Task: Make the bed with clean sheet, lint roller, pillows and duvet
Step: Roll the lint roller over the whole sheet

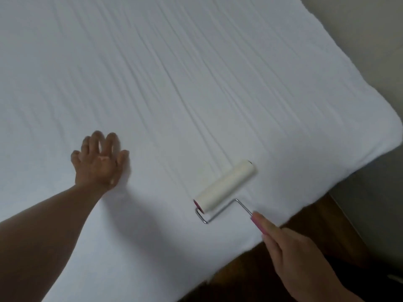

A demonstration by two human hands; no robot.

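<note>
The left hand (99,162) lies palm down on the white sheet (174,62), fingers spread wide and straight, holding nothing, with its bare forearm running back toward the lower left corner. To the right of it and well apart, the right hand (290,251) grips the pink handle (257,224) of the lint roller (225,186), fingers curled round it and one finger laid along its top. The roller's pale drum rests on the sheet just ahead and to the left of that hand, lying at a slant, its pink end cap nearest the left hand; a bent wire arm (220,212) joins the cap to the handle. Long soft creases (185,94) run across the sheet beyond both hands, from the far side down toward the roller. The sheet covers the bed as far as its rounded corner (390,136), far off to the right of the right hand. Under and behind the right hand, past the bed's edge, brown wood (316,223) shows, and a grey area (370,51) lies beyond the corner.
</note>
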